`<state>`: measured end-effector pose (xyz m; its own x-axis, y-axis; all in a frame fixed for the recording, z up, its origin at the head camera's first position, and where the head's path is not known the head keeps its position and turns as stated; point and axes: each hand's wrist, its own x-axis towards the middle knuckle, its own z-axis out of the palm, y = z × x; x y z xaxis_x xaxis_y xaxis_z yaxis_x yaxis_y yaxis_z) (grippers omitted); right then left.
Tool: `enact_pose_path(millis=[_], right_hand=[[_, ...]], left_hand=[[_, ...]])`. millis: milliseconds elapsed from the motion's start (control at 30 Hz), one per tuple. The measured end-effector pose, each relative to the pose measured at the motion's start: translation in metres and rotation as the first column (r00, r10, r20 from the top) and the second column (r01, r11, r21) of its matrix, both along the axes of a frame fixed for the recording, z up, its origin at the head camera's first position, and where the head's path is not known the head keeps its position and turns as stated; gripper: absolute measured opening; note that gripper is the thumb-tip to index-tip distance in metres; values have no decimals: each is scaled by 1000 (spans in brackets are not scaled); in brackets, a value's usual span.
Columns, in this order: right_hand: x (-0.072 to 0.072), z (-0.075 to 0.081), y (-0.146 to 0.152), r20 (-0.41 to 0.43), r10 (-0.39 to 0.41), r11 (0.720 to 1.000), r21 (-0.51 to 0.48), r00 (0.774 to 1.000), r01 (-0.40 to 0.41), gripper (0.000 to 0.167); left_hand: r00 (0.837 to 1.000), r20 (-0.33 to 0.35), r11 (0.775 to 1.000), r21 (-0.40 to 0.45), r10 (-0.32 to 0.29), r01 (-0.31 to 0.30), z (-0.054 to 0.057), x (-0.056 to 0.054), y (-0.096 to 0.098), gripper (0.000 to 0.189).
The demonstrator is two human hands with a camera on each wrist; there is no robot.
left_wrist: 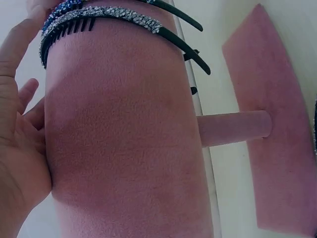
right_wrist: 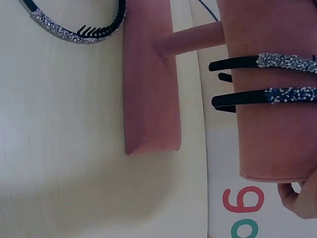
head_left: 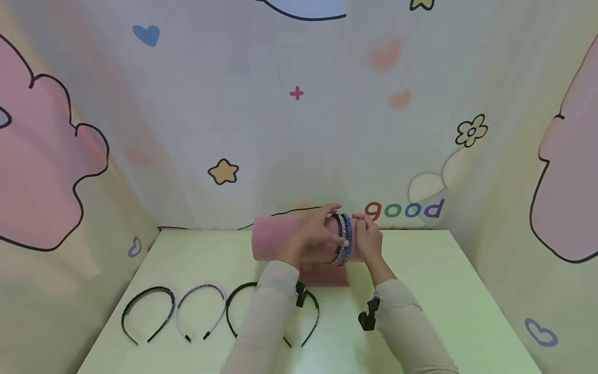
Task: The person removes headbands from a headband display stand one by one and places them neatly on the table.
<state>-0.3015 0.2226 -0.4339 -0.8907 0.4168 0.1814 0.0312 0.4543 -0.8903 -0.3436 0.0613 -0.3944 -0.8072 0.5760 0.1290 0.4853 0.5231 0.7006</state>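
Note:
A pink padded headband stand, with a wide roll (head_left: 268,239) on a post above a flat base (head_left: 329,276), stands at the back of the table. Near the roll's right end sit glittery headbands, one silver (left_wrist: 111,15) and one blue (right_wrist: 292,94), with black toothed undersides. My left hand (head_left: 308,231) lies against the roll, its outstretched thumb and fingers spread at the headbands; one digit touches the blue one in the left wrist view. My right hand (head_left: 369,241) grips the roll's right end with curled fingers, only partly seen in the right wrist view.
Several headbands lie in a row on the pale table (head_left: 420,311): a black toothed one (head_left: 148,292), a lilac one (head_left: 224,311), and dark ones (head_left: 317,311) partly behind my left sleeve. A printed cloth backdrop (head_left: 299,135) rises behind the table.

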Motion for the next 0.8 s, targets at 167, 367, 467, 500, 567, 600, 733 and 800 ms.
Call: enact_pose_path(millis=[167,367,467,500,567,600,733,800], right_hand=[[-2,-4,-2,-43,-31,999,42,999,33,36],[-2,-8,1,-62,-40,998,50,997,43,34],[-1,-7,3,-67,-39,998,50,997,43,34],[-1,-6,4,-70,-36,998,49,997,40,34],[-2,-5,4,-77,-34,998,52,996,38,34],[-2,-5,3,-86,-35,998,53,996,40,34],[-3,-7,1,-97,-44,998,47,994,49,33],[-3,-11,-1,-91,-44,998,43,995,48,33]], left_hand=[[998,-61,996,-84,21,-26,1,2,0,93],[990,-141,957,-289,-22,-20,2,1,7,98],[980,-191,925,-379,-48,-29,5,1,11,101],[979,-200,916,-399,-49,-36,6,1,12,101],[977,-207,910,-412,-46,-44,8,1,12,101],[977,-210,911,-410,-46,-45,9,1,12,100],[983,-178,930,-366,-43,-26,8,1,7,100],[991,-130,940,-340,-30,-16,7,3,2,100]])
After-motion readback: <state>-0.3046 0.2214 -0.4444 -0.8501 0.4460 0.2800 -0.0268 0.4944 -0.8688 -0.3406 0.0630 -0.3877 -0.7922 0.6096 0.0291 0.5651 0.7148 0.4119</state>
